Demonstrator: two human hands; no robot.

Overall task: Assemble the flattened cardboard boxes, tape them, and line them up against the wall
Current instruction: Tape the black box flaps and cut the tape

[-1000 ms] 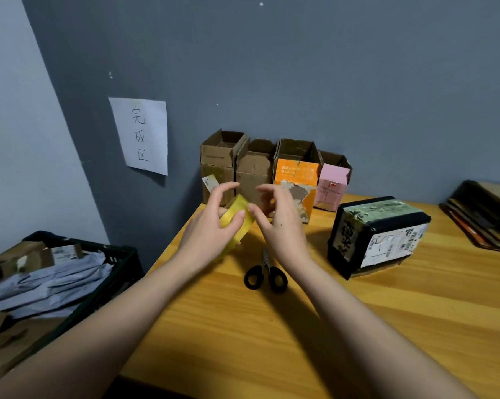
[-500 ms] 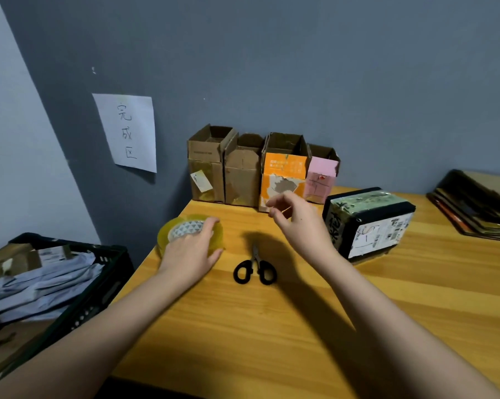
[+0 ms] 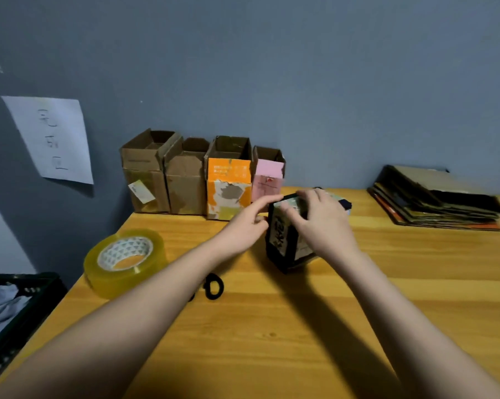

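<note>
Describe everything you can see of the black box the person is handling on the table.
The black box stands on the wooden table, right of the four open boxes lined against the wall. It looks like dark printed cardboard with pale labels and a greenish top. The right hand covers its top and front; the left hand touches its upper left edge.

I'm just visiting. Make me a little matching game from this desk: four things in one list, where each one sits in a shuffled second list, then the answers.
Things:
1. tape roll
2. scissors
3. black box
4. flattened cardboard stack

Places:
A. far right of the table, by the wall
B. between both hands
C. near the table's left edge
D. partly hidden under the left forearm

Pairs: 1-C, 2-D, 3-B, 4-A
</note>
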